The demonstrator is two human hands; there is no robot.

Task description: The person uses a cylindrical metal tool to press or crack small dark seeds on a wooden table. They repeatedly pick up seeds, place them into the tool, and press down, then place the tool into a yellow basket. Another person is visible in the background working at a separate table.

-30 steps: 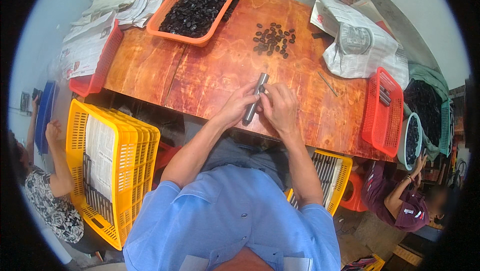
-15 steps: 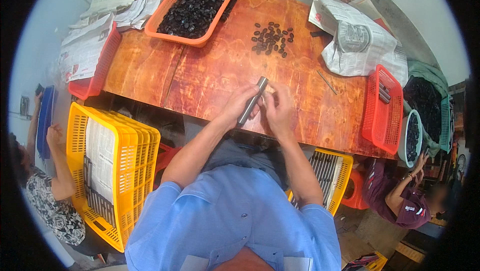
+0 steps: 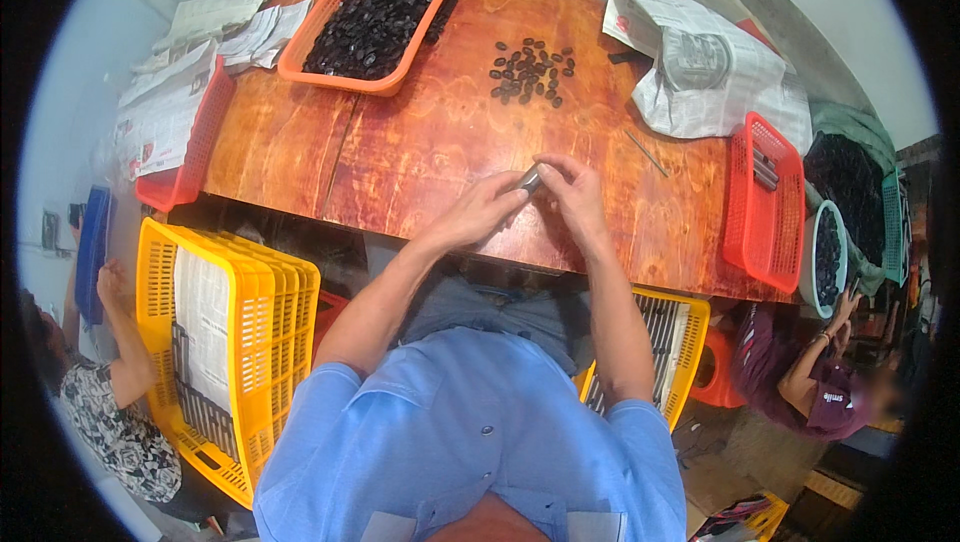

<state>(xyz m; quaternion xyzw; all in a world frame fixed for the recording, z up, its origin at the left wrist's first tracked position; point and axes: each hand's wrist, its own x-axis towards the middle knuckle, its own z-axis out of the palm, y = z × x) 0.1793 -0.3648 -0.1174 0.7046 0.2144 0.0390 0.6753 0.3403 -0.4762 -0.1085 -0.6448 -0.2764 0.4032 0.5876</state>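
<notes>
Over the front part of the wooden table (image 3: pixel 420 157), both hands meet at a short dark grey metal tube (image 3: pixel 530 180). My left hand (image 3: pixel 488 206) is closed around the tube, and only its upper end shows. Bent fingers of my right hand (image 3: pixel 573 200) close on that upper end from the other side. Whether a small piece sits between them is hidden. Beyond the hands lies a loose patch of small black oval pieces (image 3: pixel 530 74). An orange basket (image 3: pixel 290 60) heaped with similar black pieces stands at the far left.
Newspaper (image 3: pixel 700 72) and a thin rod (image 3: pixel 646 153) lie on the right, near a red basket (image 3: pixel 741 212) holding metal tubes. Yellow crates (image 3: pixel 262 312) stand left below the table, another crate (image 3: pixel 690 342) right. Co-workers are at both sides: a patterned sleeve (image 3: pixel 115 422), a maroon sleeve (image 3: pixel 832 392).
The tube has tipped, so mostly its upper end shows now. My right fingers have come onto that end, and my left hand has slid along with the tube. The view has shifted slightly.
</notes>
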